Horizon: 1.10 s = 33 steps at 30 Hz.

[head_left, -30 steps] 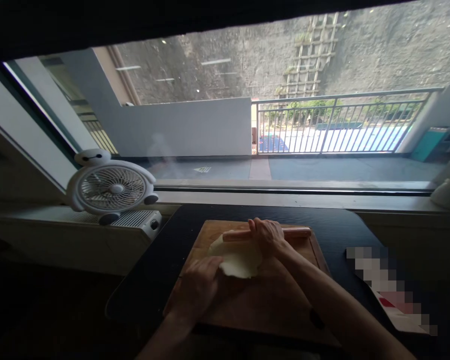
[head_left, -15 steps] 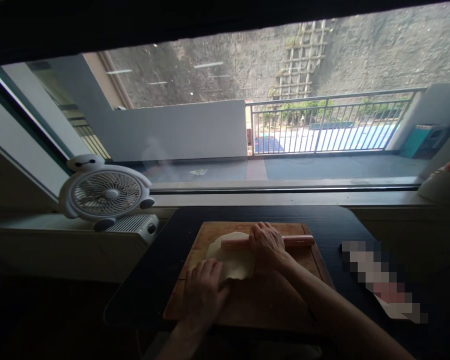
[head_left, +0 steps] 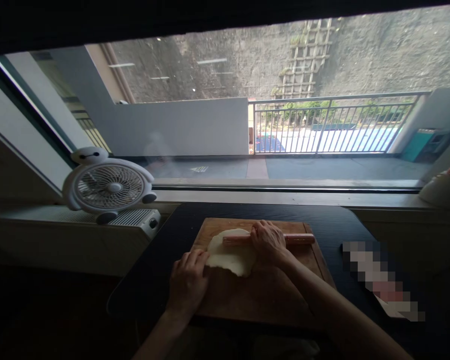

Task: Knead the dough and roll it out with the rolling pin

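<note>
Right hand (head_left: 269, 241): grip closed over the rolling pin (head_left: 300, 239) from above, a little left of its right half, knuckles up. Pin lies crosswise, roughly parallel to the board's far edge. One length sticks out left of the grip and rests over the dough sheet (head_left: 233, 261); the other sticks out right and ends near the right edge of the cutting board (head_left: 255, 302)

Dough: thin, pale, roughly round, wavy rim, flat on the board left of center, toward the far left corner. Most of it sits left of the right grip and on the near side of the pin; a strip shows beyond the pin on the far side. Its right side runs up to the right hand, partly hidden there

Left hand (head_left: 188, 280): over the board's left edge, fingertips at the dough's left rim. Can't tell whether this grip pinches the dough or just rests there, underside hidden

Board sits mid-counter, its far edge set in from the far edge of the dark counter (head_left: 146, 280). Pixelated item (head_left: 382, 282) by the counter's right edge, can't identify it. White fan (head_left: 114, 187) stands well left of the counter
</note>
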{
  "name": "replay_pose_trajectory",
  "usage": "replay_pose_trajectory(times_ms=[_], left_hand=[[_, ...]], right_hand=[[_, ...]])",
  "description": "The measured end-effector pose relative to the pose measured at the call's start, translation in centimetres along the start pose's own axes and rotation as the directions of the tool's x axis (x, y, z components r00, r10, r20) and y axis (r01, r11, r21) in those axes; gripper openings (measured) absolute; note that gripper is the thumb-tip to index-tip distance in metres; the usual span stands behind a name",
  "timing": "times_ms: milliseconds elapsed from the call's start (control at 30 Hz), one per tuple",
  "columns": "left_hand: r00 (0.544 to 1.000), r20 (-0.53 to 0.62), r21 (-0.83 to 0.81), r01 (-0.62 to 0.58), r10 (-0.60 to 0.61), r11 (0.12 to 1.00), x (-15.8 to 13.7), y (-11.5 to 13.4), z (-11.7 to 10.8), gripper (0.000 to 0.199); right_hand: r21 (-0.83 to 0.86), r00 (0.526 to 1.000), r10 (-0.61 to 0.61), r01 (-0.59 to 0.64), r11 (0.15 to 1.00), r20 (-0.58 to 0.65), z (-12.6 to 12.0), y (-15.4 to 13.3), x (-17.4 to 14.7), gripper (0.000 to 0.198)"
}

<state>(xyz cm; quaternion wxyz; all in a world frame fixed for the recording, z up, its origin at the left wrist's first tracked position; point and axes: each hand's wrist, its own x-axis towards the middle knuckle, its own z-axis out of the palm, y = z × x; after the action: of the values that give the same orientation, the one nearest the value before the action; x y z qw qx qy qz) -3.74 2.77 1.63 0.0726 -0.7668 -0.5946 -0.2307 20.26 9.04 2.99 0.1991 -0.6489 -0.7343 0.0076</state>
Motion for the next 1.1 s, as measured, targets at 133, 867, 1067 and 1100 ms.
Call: replay_pose_trajectory(times_ms=[133, 867, 1067, 1100], left_hand=[[0.921, 0.110, -0.536, 0.371, -0.373, 0.758, 1.4, 0.7, 0.4, 0.035], [0.732, 0.587, -0.669, 0.679, -0.346, 0.303, 5.9, -0.1, 2.7, 0.018], [0.742, 0.574, -0.663, 0.669, -0.347, 0.335, 6.3, 0.0, 3.6, 0.029], [0.746, 0.560, -0.663, 0.664, -0.361, 0.345, 6.2, 0.2, 3.6, 0.029]], right_hand=[[0.026, 0.999, 0.012, -0.013, 1.000, 0.042, -0.2, 0.5, 0.4, 0.027], [0.043, 0.989, -0.037, 0.031, 0.999, 0.145, 1.8, -4.3, 3.6, 0.039], [0.029, 0.991, -0.027, 0.024, 0.999, 0.132, 1.5, -4.3, 3.3, 0.040], [0.032, 0.985, 0.005, -0.010, 0.999, 0.172, 1.4, -4.3, 3.7, 0.039]])
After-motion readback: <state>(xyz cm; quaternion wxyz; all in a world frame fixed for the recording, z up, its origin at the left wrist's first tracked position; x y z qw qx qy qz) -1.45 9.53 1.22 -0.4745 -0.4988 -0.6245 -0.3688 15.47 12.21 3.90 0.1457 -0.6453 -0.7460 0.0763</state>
